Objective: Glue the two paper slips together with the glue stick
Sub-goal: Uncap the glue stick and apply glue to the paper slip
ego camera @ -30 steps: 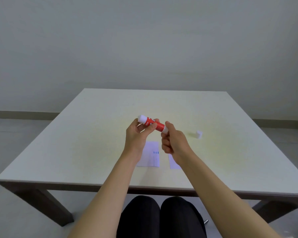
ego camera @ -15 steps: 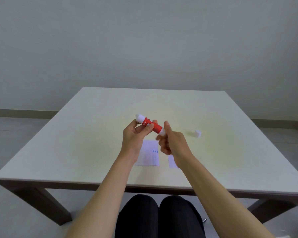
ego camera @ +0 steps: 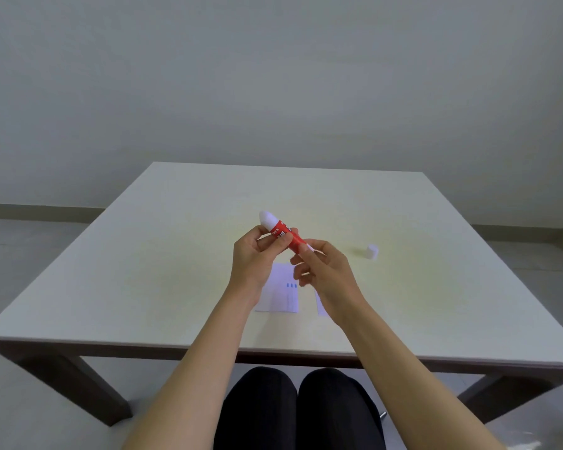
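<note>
A red glue stick [ego camera: 285, 235] with its white glue tip bared and pointing up-left is held above the table. My left hand [ego camera: 257, 258] grips its red barrel between thumb and fingers. My right hand [ego camera: 322, 267] pinches the lower white end. Beneath the hands, a white paper slip with small blue marks [ego camera: 281, 293] lies flat on the table. A second, narrower slip [ego camera: 320, 305] lies just to its right, mostly hidden by my right wrist.
The white cap [ego camera: 372, 252] stands on the pale table [ego camera: 143, 271] to the right of my hands. My dark-clad knees [ego camera: 299, 414] sit under the front edge. A grey wall rises behind the table.
The glue's white tip sticks out farther from the barrel than before. Both hands have stayed on the stick with only small shifts above the slips.
</note>
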Demonstrator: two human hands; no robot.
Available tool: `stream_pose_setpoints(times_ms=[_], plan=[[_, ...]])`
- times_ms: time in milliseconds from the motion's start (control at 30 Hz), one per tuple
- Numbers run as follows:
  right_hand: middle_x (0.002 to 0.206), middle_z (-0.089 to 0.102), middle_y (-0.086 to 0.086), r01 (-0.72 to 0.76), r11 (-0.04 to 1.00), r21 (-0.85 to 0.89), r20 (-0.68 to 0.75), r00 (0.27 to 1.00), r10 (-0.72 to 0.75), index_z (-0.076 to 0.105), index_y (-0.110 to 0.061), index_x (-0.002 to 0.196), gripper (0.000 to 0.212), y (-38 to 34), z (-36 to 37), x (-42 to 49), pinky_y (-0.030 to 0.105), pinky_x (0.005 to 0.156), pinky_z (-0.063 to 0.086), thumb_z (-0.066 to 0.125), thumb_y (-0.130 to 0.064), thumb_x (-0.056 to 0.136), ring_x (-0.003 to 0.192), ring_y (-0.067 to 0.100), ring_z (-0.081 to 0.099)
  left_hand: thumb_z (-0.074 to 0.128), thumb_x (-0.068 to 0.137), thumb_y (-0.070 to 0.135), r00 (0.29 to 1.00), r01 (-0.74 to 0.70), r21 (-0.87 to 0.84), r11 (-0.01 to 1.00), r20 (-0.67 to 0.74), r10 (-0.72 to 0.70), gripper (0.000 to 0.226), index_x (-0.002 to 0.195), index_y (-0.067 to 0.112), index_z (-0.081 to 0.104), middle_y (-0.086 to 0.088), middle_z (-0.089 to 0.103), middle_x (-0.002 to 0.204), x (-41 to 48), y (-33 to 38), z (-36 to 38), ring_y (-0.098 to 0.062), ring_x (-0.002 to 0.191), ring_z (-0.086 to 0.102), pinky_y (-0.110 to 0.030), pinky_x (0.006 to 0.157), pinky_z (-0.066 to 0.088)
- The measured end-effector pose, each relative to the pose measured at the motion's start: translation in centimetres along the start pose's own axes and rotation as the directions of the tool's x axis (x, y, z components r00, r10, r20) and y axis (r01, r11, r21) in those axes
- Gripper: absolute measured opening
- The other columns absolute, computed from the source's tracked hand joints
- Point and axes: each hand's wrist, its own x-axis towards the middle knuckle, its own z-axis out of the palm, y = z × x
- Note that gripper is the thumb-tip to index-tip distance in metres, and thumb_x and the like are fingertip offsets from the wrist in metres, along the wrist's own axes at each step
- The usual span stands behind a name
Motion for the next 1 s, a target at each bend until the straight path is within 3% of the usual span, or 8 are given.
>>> stream_pose_setpoints(times_ms=[67,267,467,567,667,733,867,1000], plan=[[0.071,0.057,0.007,-0.008,0.997,0.075,0.045,0.999,0.004,0.060,0.000,0.097,0.024,-0.1,-0.2,0.1,0.022,0.049,0.043,0.053,-0.023,0.095,0.047,0.012,0.051,0.068,0.082,0.016,1.000,0.008,0.000,1.000,0.010,-0.008,0.011,0.093,0.013,0.069,0.003,0.078,0.091,0.1,0.0,0.0,-0.012,0.092,0.073,-0.026,0.088,0.046],[0.040,0.041,-0.004,-0.522,0.808,0.273,0.181,0.853,0.489,0.055,-0.013,0.061,0.053,-0.4,-0.3,0.4,0.017,0.030,0.029,0.046,-0.056,0.090,0.030,0.011,0.032,0.070,0.082,0.021,0.995,0.041,0.021,0.999,0.091,-0.043,0.017,0.097,0.015,0.068,0.004,0.078,0.096,-0.3,-0.3,-0.5,-0.006,0.094,0.071,-0.026,0.087,0.043],[0.071,0.067,0.004,-0.305,0.901,0.308,0.219,0.944,0.244,0.068,-0.008,0.095,0.036,0.0,0.2,0.3,0.022,0.050,0.051,0.052,-0.040,0.092,0.055,0.015,0.062,0.069,0.082,0.017,0.991,-0.006,0.068,0.998,0.135,-0.003,0.016,0.097,0.022,0.071,0.011,0.076,0.101,-0.2,-0.3,-1.2,-0.002,0.100,0.068,-0.022,0.087,0.044],[0.062,0.064,0.002,-0.252,0.843,0.476,0.108,0.968,0.228,0.062,-0.008,0.091,0.015,-0.1,-0.3,1.0,0.021,0.048,0.051,0.059,-0.022,0.090,0.048,0.013,0.059,0.073,0.080,0.022,0.969,-0.087,0.342,0.936,0.248,0.000,0.042,0.116,0.039,0.061,0.029,0.062,0.119,0.5,-0.3,-3.4,0.010,0.122,0.049,-0.024,0.104,0.035],[0.068,0.059,0.004,-0.197,0.797,0.571,-0.045,0.962,0.270,0.060,-0.012,0.086,0.010,0.2,-1.8,2.0,0.023,0.049,0.052,0.061,-0.022,0.089,0.051,0.017,0.060,0.072,0.078,0.038,0.931,-0.058,0.722,0.689,0.289,-0.224,0.075,0.143,0.035,0.036,0.016,0.031,0.150,1.3,-0.8,-7.0,-0.011,0.148,0.012,-0.043,0.121,0.010],[0.077,0.064,0.008,-0.161,0.876,0.455,-0.114,0.965,0.237,0.060,-0.009,0.085,0.008,0.9,-2.4,2.4,0.027,0.054,0.055,0.058,-0.016,0.089,0.056,0.021,0.065,0.068,0.078,0.048,0.878,-0.080,0.863,0.498,0.298,-0.375,0.082,0.146,0.041,0.024,0.003,0.010,0.160,1.2,-1.4,-8.5,-0.023,0.149,-0.008,-0.049,0.120,-0.006],[0.089,0.072,0.017,-0.077,0.994,0.078,-0.121,0.989,0.086,0.057,-0.005,0.092,0.005,2.5,-1.2,2.3,0.032,0.065,0.058,0.055,-0.004,0.088,0.069,0.026,0.071,0.062,0.083,0.048,0.811,-0.308,0.887,0.343,0.433,-0.393,0.087,0.151,0.029,0.011,0.012,0.007,0.161,1.3,-2.5,-8.3,-0.015,0.148,-0.012,-0.045,0.117,-0.013],[0.082,0.069,-0.009,0.095,0.879,-0.467,-0.114,0.979,-0.167,0.064,-0.015,0.097,0.014,3.4,0.1,2.3,0.018,0.071,0.055,0.062,-0.012,0.083,0.076,0.009,0.070,0.059,0.082,0.055,0.806,-0.328,0.896,0.298,0.431,-0.406,0.091,0.152,0.029,0.007,0.014,0.003,0.161,1.5,-3.2,-8.4,-0.015,0.148,-0.013,-0.045,0.118,-0.014]])
